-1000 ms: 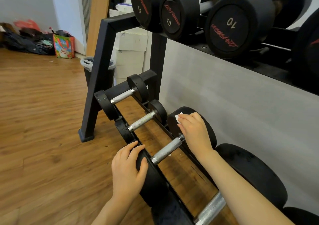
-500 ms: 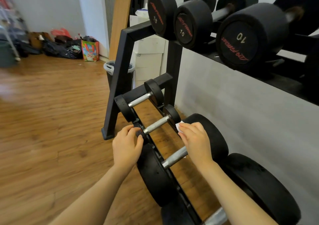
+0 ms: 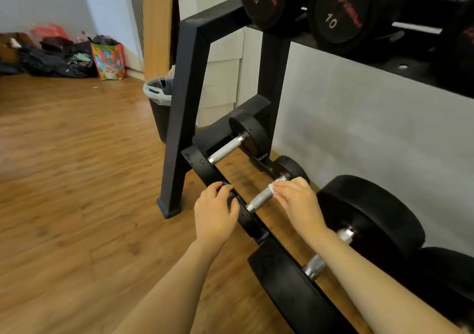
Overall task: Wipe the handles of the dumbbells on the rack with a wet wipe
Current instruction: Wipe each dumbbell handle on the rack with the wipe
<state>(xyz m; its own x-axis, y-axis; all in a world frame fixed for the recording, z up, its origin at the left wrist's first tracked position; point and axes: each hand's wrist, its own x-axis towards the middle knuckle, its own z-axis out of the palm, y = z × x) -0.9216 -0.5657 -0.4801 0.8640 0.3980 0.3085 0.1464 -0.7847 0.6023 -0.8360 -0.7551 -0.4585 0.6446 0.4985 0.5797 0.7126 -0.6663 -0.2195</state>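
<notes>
Two hands work the rack's (image 3: 184, 108) bottom tier: our right hand (image 3: 298, 200) pinches the wet wipe (image 3: 272, 187) onto the knurled handle (image 3: 261, 195) of the second small dumbbell, while our left hand (image 3: 214, 212) curls around its near end plate (image 3: 234, 203); just right of that grip lies a larger dumbbell (image 3: 369, 220), beyond it the smallest one (image 3: 227, 149)

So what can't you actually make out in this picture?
- Head view: most of the wet wipe, covered by the right hand.
- Big dumbbell's handle, crossed by the right forearm.
- Top-shelf dumbbells, cut off by the upper edge.
- Bags by the far wall, too small.
</notes>
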